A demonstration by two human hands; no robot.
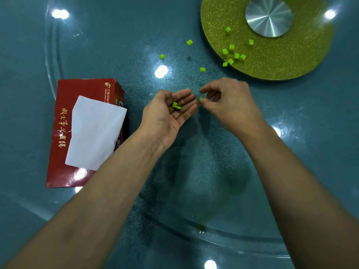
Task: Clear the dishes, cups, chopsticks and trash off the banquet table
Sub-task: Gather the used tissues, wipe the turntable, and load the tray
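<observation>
the step in hand looks like gathering trash: the right hand point(229, 100) pinches a green cube point(201, 98) beside the left hand point(171, 111), which lies palm-up, fingers relaxed, cradling two green bits point(176, 106). next, probably drop it in, then reach for the loose cubes point(202, 69) toward the glass turntable point(97, 45)'s middle and on the gold disc point(281, 63).

Overhead lamps threw bright round glare spots on glossy table point(29, 94); soft arm shadows below; edges bowed by wide lens; slight softness overall.

table top point(120, 45): shiny, smooth glass
round plate point(291, 61): gold, glittery, rough
its middle point(268, 16): shiny metal
my tissue box point(60, 133): glossy cardboard, soft white paper
</observation>
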